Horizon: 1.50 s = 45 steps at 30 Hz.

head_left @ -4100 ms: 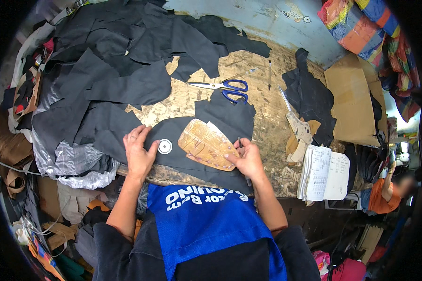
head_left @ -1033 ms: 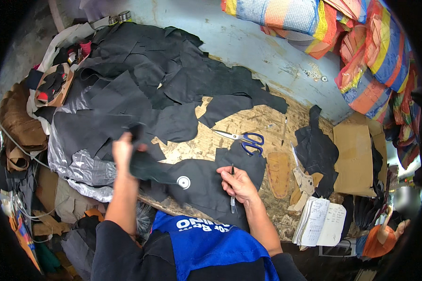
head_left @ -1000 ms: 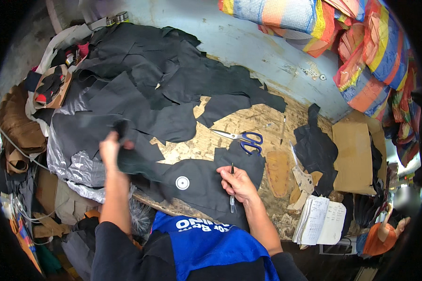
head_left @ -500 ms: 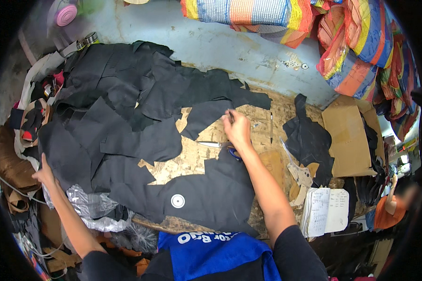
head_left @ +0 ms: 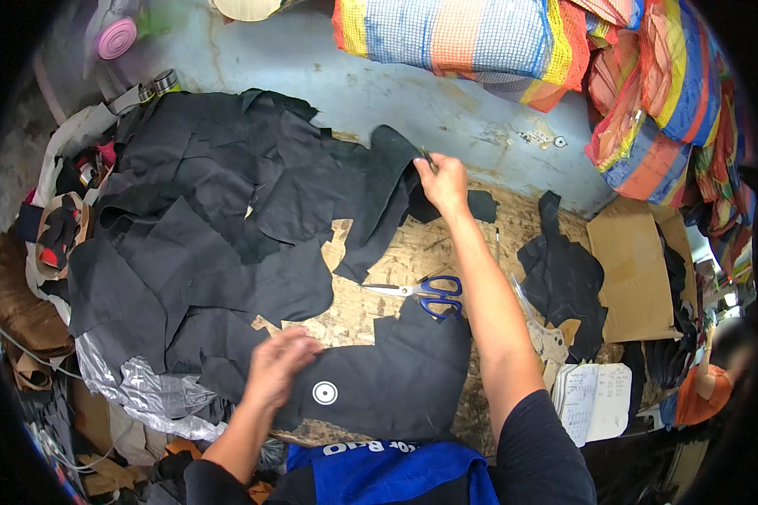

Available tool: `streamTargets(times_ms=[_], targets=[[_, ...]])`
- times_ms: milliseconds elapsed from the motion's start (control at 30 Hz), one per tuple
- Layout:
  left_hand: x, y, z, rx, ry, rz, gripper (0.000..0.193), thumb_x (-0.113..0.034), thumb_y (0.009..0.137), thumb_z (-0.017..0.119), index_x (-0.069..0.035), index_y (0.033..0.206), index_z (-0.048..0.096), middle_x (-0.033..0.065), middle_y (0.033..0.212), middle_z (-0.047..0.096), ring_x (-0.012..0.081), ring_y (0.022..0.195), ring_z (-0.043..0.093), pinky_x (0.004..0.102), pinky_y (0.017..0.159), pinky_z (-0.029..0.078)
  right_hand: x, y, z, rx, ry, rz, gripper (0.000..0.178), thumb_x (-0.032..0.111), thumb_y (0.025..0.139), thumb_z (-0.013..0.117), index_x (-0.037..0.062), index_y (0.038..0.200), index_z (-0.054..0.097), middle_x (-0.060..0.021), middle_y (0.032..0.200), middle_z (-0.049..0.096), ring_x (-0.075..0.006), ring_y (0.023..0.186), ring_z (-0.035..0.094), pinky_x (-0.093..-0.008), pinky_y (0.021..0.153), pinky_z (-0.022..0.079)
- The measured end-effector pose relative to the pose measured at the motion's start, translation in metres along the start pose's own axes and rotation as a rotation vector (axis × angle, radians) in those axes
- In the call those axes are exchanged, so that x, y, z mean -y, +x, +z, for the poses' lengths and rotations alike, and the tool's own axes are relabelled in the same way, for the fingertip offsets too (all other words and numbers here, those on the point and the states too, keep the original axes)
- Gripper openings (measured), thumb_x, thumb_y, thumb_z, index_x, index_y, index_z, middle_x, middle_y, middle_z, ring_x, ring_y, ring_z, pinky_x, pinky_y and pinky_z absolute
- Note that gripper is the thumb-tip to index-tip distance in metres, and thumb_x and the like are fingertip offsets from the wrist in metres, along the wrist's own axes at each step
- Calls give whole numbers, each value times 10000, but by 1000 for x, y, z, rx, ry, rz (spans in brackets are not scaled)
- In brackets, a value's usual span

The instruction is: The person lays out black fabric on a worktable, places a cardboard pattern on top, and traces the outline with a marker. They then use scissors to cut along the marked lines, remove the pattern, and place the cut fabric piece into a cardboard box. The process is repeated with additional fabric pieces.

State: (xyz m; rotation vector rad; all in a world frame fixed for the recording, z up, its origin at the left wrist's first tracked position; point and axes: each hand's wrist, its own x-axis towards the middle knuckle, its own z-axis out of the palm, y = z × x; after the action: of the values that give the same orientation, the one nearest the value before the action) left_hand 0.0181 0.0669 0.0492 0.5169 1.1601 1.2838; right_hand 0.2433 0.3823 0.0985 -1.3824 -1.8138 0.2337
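Note:
My right hand [head_left: 443, 180] reaches far across the wooden worktable [head_left: 413, 252], pinching the edge of a black leather piece [head_left: 379, 206] and lifting it; a thin pen-like tool sticks up from its fingers. My left hand [head_left: 276, 366] lies flat, fingers together, on the near black leather piece [head_left: 396, 379], beside a round white weight [head_left: 324, 392]. Blue-handled scissors [head_left: 421, 289] lie between my two arms on the bare wood.
A heap of black leather pieces [head_left: 194, 244] covers the left of the table. More black scraps [head_left: 564, 278], brown cardboard [head_left: 627, 269] and a notebook [head_left: 596, 400] lie at the right. Striped woven bags [head_left: 514, 42] hang at the back. Silver plastic [head_left: 135, 387] drapes the near-left edge.
My right hand has gone further up the table and taken hold of a black piece. My left hand has come back from the far left onto the near piece.

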Motion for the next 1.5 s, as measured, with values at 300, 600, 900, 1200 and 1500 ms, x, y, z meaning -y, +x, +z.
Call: streamTargets(times_ms=[300, 600, 900, 1200, 1500], targets=[[50, 48, 110, 614, -177, -225, 746, -335, 825, 672, -53, 1400, 290, 140, 1290, 474, 246, 1188, 479, 369, 971, 399, 62, -58, -93, 95, 1882, 498, 174, 180, 944, 450, 49, 1013, 543, -40, 892, 612, -110, 546, 512, -241, 436, 417], [-29, 34, 111, 376, -486, 402, 388, -70, 891, 553, -12, 1262, 452, 118, 1237, 524, 235, 1133, 524, 379, 998, 402, 108, -183, -87, 56, 1364, 448, 95, 90, 886, 610, 22, 906, 546, -45, 723, 609, -72, 410, 473, -201, 365, 354], [-49, -4, 76, 356, -309, 349, 524, 66, 770, 619, 29, 1261, 439, 155, 1216, 531, 289, 1121, 537, 419, 965, 437, 99, -204, -119, -337, 1534, 618, 257, 242, 910, 586, 100, 1122, 553, -15, 999, 629, -109, 697, 594, -212, 396, 395], [-49, -11, 52, 337, -328, 391, 536, 55, 772, 626, 30, 1270, 431, 156, 1228, 529, 306, 1140, 522, 442, 997, 405, 81, -228, -154, -369, 1548, 513, 191, 119, 912, 563, 87, 1100, 571, -30, 897, 621, -104, 557, 542, -219, 377, 400], [6, -40, 6, 99, -164, 109, 493, -15, 791, 650, 21, 1242, 455, 135, 1191, 550, 259, 1054, 559, 389, 881, 468, 39, -332, -175, -161, 998, 856, 121, 70, 859, 630, 42, 973, 599, 2, 767, 589, -73, 504, 486, -219, 378, 375]])
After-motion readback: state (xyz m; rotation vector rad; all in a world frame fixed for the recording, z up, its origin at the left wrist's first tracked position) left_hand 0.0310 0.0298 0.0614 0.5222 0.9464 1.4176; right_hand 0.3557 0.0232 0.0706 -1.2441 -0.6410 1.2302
